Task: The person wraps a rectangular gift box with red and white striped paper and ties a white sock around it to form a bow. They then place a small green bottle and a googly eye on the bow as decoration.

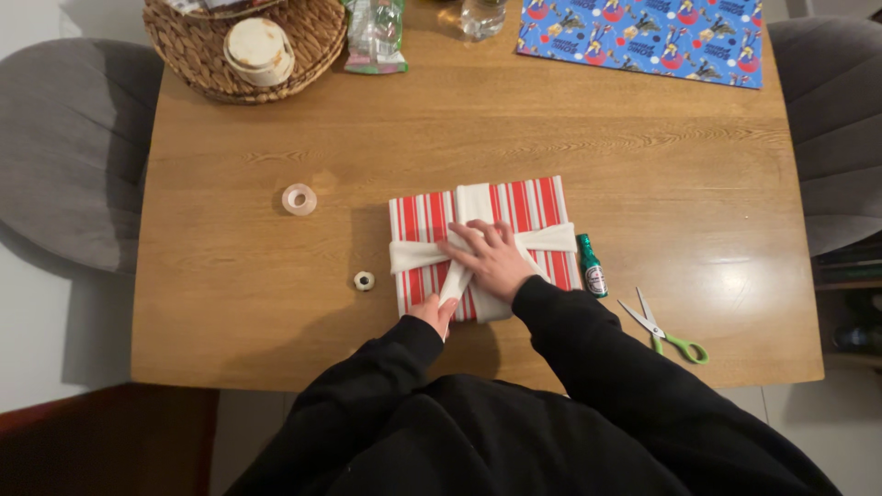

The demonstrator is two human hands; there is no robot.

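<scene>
A flat box wrapped in red-and-white striped paper (528,204) lies on the wooden table (276,303). A wide white ribbon (475,202) crosses it lengthwise and sideways. My right hand (494,259) presses flat on the ribbon crossing at the middle of the box. My left hand (435,315) pinches a loose end of the ribbon at the box's near edge. Both sleeves are black.
A clear tape roll (299,198) and a small roll (364,280) lie left of the box. A tiny green bottle (591,266) and green-handled scissors (663,329) lie right. A wicker basket (197,50), a glass, and blue patterned paper (643,37) sit at the far edge. Grey chairs flank the table.
</scene>
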